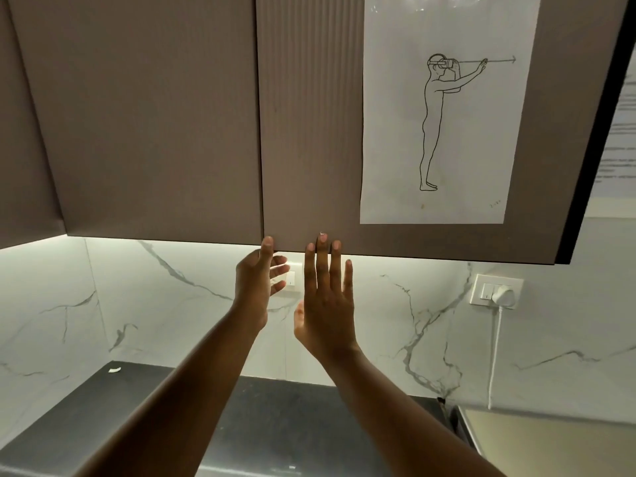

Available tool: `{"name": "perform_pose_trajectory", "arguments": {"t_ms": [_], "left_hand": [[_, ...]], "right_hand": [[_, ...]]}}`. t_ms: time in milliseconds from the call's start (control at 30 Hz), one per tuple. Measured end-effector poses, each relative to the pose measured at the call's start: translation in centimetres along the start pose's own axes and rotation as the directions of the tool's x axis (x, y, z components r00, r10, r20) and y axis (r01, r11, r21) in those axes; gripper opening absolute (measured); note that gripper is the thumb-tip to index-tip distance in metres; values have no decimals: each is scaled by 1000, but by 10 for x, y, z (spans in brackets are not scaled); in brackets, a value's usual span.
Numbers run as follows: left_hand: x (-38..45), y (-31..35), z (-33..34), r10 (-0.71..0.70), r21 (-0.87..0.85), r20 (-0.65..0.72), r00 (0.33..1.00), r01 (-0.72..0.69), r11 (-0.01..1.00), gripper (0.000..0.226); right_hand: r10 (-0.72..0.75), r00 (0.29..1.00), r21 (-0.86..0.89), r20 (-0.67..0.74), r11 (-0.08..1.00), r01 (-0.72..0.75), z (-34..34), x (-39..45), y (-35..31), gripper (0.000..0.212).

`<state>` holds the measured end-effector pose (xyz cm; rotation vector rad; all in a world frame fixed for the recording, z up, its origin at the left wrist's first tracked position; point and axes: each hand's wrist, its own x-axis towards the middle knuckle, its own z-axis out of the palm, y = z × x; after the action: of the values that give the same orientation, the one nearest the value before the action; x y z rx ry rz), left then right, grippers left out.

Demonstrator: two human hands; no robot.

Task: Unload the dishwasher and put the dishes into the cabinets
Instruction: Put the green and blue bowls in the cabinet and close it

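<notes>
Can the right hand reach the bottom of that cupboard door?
Probably yes: the right hand is empty, its fingertips already at the cupboard door bottom edge, with nothing between.

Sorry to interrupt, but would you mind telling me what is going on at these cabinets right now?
A person is reaching both bare arms up to the closed taupe upper cabinet doors. The left hand and right hand are open and empty, fingertips at the doors' bottom edge near the seam. A white paper sheet with a line-drawn figure hangs on the right door. No dishes are in view on the dark grey countertop below.
</notes>
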<state>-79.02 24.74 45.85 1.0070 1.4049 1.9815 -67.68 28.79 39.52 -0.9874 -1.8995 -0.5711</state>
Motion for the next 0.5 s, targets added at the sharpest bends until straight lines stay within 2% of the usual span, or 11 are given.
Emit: {"name": "perform_pose_trajectory", "arguments": {"t_ms": [133,200,300,400,500], "left_hand": [[-8,9,-11,40,190,54,998,-49,981,29],[-18,7,-15,70,315,67,995,-87,945,21],[-39,-4,-24,125,464,138,982,-176,868,25],[-62,-25,-35,220,553,253,942,-327,766,24],[-87,-48,-50,244,583,328,913,-399,708,30]], "right_hand": [[53,998,44,41,997,-55,-12,-1,-9,112],[74,996,65,49,995,-77,-23,-3,-15,109],[50,995,30,85,998,-53,-35,-15,-20,105],[15,991,-48,136,999,-9,-45,-41,-21,91],[114,982,4,154,993,-116,-58,-66,-26,70]]}}
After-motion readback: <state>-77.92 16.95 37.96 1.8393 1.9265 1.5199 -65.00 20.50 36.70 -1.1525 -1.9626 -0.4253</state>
